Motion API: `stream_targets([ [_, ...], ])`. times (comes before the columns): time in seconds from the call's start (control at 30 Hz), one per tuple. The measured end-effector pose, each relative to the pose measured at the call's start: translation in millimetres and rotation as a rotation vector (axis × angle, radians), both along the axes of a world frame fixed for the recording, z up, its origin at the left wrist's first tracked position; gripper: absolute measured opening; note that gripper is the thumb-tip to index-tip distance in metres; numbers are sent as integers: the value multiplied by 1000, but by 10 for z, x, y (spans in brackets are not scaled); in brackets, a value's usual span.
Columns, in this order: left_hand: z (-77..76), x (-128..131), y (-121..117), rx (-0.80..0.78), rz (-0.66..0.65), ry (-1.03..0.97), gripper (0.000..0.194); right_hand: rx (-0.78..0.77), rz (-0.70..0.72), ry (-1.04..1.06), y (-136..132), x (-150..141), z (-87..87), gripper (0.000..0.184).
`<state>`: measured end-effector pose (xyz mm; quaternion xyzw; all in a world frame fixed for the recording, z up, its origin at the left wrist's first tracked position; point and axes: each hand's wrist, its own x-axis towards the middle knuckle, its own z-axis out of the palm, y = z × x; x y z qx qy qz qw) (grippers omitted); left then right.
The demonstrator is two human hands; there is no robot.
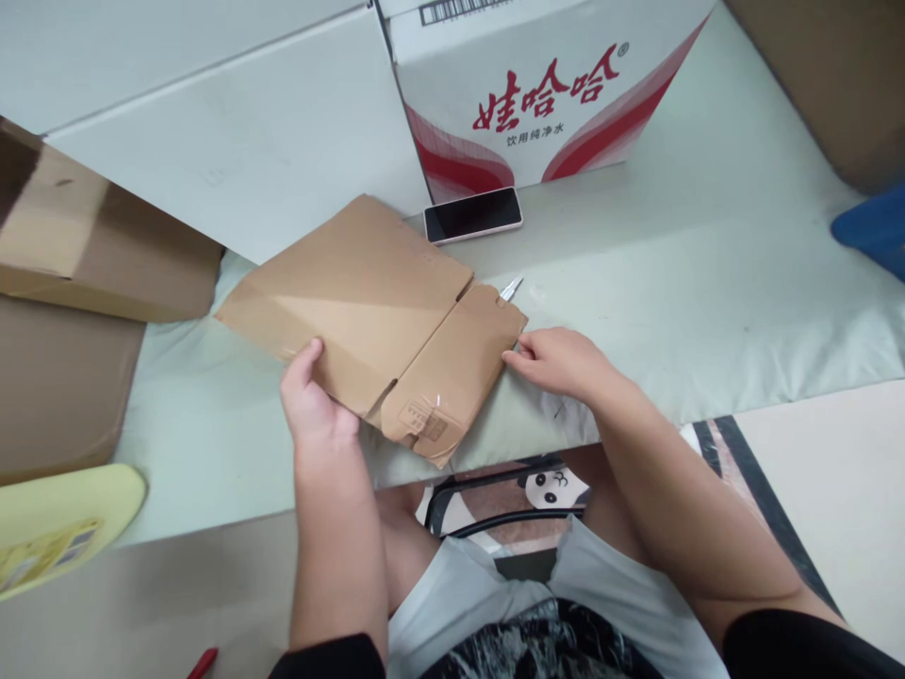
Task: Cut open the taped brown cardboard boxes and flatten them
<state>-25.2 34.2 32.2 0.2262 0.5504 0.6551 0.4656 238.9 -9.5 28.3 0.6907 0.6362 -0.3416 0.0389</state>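
A flattened brown cardboard box (368, 292) lies on the pale green table (707, 264), its taped flaps hanging over the front edge. My left hand (311, 401) grips the box's near edge, thumb on top. My right hand (562, 363) rests at the box's right corner, fingers curled and touching the cardboard edge. A small metal blade tip (510, 288) pokes out from under the box's right side.
A phone (472, 214) lies behind the flattened box, in front of a white carton with red print (537, 94). Another white box (233, 141) stands at the back left. Brown cartons (85, 245) sit at the left, a yellow item (57, 528) below them, something blue (873, 231) at right.
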Motion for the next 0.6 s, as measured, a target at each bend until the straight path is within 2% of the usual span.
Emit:
stream_targets([
  [0.17, -1, -1, -4, -1, 1, 10, 23, -8, -5, 8, 0, 4, 10, 35],
  [0.37, -17, -3, 4, 122, 37, 16, 24, -6, -22, 16, 1, 14, -4, 36],
  [0.6, -35, 11, 27, 89, 63, -2, 22, 22, -67, 76, -1, 25, -43, 36],
])
